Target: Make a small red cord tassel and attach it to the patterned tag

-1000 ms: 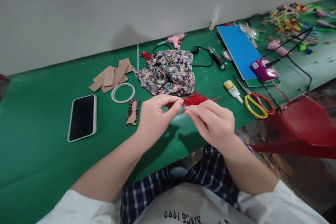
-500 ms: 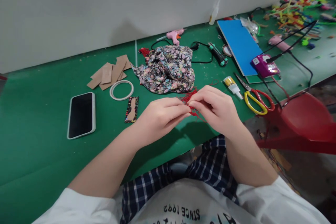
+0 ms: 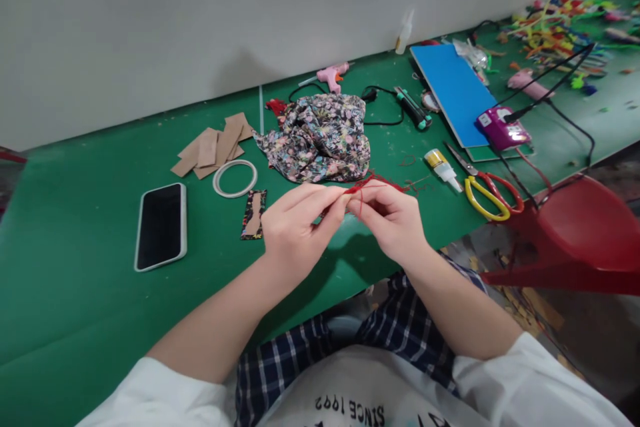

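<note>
A tuft of red thread (image 3: 361, 188) sits pinched between both hands just above the near edge of the green table (image 3: 75, 293), with a few strands trailing off toward the floral cloth (image 3: 320, 137) behind it. The left hand (image 3: 295, 230) grips the thread between thumb and forefinger, its other fingers curled; the right hand (image 3: 393, 220) pinches the same tuft from the other side, fingertips almost touching those of the left. The cloth lies crumpled just beyond the hands. Left of the cloth are a white ring (image 3: 235, 178), a small cloth-covered card (image 3: 253, 214), a pile of brown card pieces (image 3: 213, 145) and, farther left, a phone (image 3: 161, 225) lying face up. Behind the cloth a pink glue gun (image 3: 333, 75) rests near the wall. Right of the cloth lie a glue bottle (image 3: 442, 168), yellow-and-red scissors (image 3: 487, 193), a blue board (image 3: 453, 93) and a purple device (image 3: 501, 131) with a black cable. A red chair (image 3: 575, 233) stands past the table's edge, right of the scissors.
</note>
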